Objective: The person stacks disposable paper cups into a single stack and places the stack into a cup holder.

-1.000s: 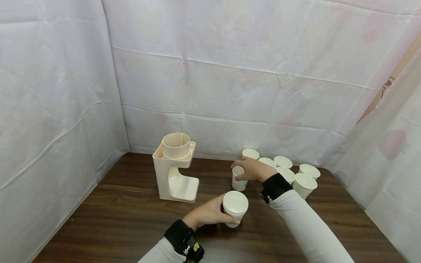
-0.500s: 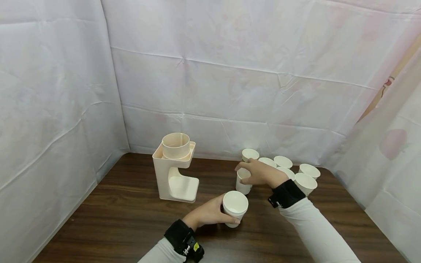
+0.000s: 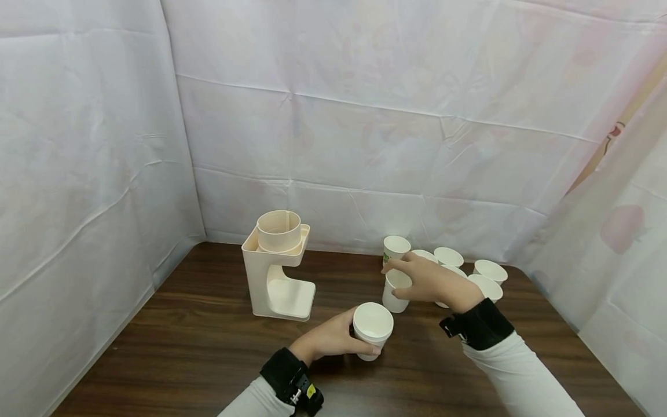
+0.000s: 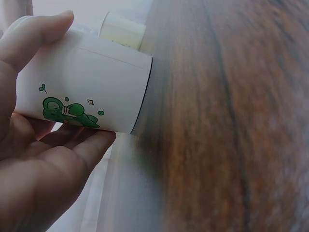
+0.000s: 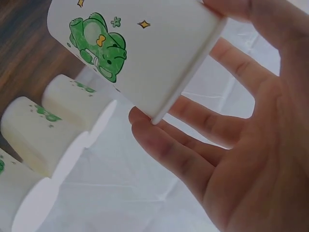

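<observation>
My left hand grips a white paper cup near the front middle of the table, thumb and fingers on opposite sides. A second line shows just under its rim; whether cups are nested there I cannot tell. In the left wrist view this upright cup bears a green cartoon print. Farther back, my right hand pinches another paper cup near its rim, thumb and fingertips at the edge. A green bear print marks that cup in the right wrist view. Whether its base touches the table is unclear.
Several more paper cups stand at the back right, partly behind my right hand. One cup is directly behind the pinched one. A cream stand with a round holder occupies the left side. White curtains border the dark wooden table.
My right hand has moved to the right and slightly nearer with its cup, showing more of the cup behind. My left hand and its cup have stayed put.
</observation>
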The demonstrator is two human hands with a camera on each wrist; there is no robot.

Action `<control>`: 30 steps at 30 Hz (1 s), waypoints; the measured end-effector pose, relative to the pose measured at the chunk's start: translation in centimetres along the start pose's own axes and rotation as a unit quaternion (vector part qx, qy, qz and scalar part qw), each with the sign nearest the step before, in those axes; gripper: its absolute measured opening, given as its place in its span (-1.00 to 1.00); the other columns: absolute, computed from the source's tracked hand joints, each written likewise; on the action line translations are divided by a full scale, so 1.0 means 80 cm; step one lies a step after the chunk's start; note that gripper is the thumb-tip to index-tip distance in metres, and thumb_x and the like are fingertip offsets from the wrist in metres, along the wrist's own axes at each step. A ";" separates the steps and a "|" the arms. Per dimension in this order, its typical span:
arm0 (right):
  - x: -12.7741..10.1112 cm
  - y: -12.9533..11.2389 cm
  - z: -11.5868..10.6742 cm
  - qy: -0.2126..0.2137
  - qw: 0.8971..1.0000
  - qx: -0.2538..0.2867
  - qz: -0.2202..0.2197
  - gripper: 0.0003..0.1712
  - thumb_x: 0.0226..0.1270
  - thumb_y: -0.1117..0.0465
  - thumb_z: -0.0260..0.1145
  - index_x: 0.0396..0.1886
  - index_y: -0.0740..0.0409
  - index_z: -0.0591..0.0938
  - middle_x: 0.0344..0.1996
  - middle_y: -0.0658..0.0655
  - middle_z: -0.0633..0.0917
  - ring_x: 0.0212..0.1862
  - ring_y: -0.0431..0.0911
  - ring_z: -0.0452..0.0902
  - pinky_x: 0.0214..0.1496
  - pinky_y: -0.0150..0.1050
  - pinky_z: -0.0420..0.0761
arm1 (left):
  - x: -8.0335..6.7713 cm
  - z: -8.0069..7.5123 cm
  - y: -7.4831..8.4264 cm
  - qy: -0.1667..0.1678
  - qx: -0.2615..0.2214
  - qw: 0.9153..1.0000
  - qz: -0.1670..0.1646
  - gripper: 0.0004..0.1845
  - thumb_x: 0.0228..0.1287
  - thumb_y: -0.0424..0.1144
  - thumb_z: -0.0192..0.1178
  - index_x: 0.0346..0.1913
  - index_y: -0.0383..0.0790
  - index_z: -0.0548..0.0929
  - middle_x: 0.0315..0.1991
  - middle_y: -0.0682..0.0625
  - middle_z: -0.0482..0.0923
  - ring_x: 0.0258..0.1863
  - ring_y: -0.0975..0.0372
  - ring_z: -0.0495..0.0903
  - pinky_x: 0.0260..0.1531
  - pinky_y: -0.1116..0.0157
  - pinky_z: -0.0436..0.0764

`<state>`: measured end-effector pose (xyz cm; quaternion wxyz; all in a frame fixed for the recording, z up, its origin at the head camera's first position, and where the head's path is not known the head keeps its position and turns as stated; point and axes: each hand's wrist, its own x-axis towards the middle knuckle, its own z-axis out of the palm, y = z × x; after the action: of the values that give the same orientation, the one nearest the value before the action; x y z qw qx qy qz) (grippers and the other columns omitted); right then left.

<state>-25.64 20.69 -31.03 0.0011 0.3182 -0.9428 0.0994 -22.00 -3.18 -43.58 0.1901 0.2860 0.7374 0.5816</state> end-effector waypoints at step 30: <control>-0.055 -0.075 -0.048 0.093 0.989 -0.020 -0.110 -0.56 0.31 0.07 0.42 0.18 -0.23 0.62 0.06 -0.07 0.57 0.05 -0.10 0.55 0.00 -0.10 0.58 | 0.000 -0.002 -0.002 -0.014 -0.003 1.000 -0.009 -0.22 0.12 -0.24 0.51 0.38 0.05 0.37 0.05 0.18 0.58 0.05 0.28 0.55 0.13 0.16 0.45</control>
<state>-18.76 19.42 -26.45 0.1058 0.4093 -0.8997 0.1086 -22.12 -3.29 -43.67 0.2063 0.2869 0.7355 0.5781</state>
